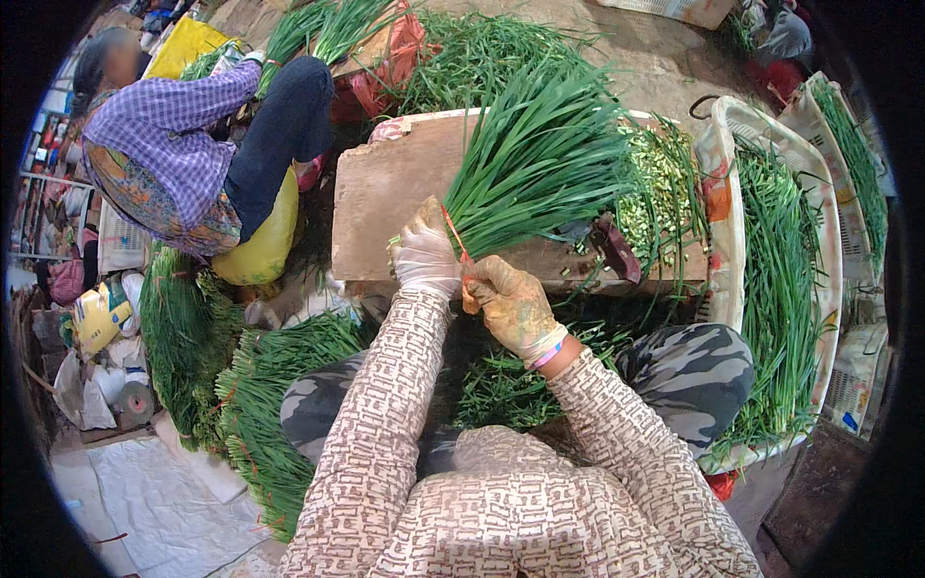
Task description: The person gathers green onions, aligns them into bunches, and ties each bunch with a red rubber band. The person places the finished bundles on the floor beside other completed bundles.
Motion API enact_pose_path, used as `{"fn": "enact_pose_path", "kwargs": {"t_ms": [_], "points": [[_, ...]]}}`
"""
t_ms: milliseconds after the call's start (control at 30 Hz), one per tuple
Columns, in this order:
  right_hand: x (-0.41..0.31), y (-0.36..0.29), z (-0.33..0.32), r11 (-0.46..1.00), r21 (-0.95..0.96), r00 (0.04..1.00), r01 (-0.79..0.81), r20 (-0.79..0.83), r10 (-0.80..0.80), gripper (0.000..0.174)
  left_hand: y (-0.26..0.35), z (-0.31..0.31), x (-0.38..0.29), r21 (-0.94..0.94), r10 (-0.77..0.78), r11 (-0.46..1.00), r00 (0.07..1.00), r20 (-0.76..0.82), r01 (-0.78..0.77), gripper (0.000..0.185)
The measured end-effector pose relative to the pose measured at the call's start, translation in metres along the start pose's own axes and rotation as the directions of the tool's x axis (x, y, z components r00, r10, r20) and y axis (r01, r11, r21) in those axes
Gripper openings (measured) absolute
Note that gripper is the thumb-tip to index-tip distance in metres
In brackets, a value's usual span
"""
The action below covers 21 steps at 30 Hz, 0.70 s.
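Observation:
A thick bunch of garlic chives lies over a wooden board, its leaves fanned toward the back right. Around its stem end is my gloved left hand, with the cut stem tips just showing past the fingers. A red-orange tie passes around the bunch beside that hand. My right hand, in a stained yellowish glove, pinches the tie's end near the board's front edge. On the board's right side rests a knife with a dark reddish handle, its blade mostly hidden by leaves.
Chopped stem ends cover the board's right side. A lined crate of loose chives stands at the right. Tied bunches lie at the left. A co-worker in a checked shirt sits at the upper left. Loose leaves heap behind the board.

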State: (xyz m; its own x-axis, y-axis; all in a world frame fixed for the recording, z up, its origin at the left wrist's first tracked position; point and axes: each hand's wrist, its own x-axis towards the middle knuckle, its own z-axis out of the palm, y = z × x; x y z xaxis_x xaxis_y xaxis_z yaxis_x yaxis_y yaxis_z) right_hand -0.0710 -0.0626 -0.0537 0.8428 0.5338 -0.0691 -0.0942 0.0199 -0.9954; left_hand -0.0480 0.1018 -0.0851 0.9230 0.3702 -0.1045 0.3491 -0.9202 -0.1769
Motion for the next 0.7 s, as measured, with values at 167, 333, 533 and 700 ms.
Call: {"fn": "enact_pose_path", "kwargs": {"t_ms": [167,333,533,700], "points": [[-0.021,0.032,-0.009,0.938,-0.208,0.957,-0.279,0.022,0.289,0.011,0.004,-0.018,-0.004,-0.064,0.0,0.998,0.998,0.057,0.004,0.117],[0.006,0.075,-0.013,0.796,-0.584,0.978,-0.162,0.011,0.207,0.021,0.007,-0.034,-0.004,-0.111,-0.041,0.992,0.99,0.132,0.056,0.119],[0.025,0.079,-0.007,0.902,0.099,0.904,-0.419,-0.051,0.425,0.024,-0.028,-0.065,0.032,-0.316,0.216,0.944,0.897,0.387,-0.091,0.11],[0.021,0.054,-0.02,0.701,0.533,0.787,-0.475,-0.1,0.609,0.041,-0.041,-0.052,0.109,-0.586,0.321,0.81,0.824,0.467,0.016,0.076]]}}
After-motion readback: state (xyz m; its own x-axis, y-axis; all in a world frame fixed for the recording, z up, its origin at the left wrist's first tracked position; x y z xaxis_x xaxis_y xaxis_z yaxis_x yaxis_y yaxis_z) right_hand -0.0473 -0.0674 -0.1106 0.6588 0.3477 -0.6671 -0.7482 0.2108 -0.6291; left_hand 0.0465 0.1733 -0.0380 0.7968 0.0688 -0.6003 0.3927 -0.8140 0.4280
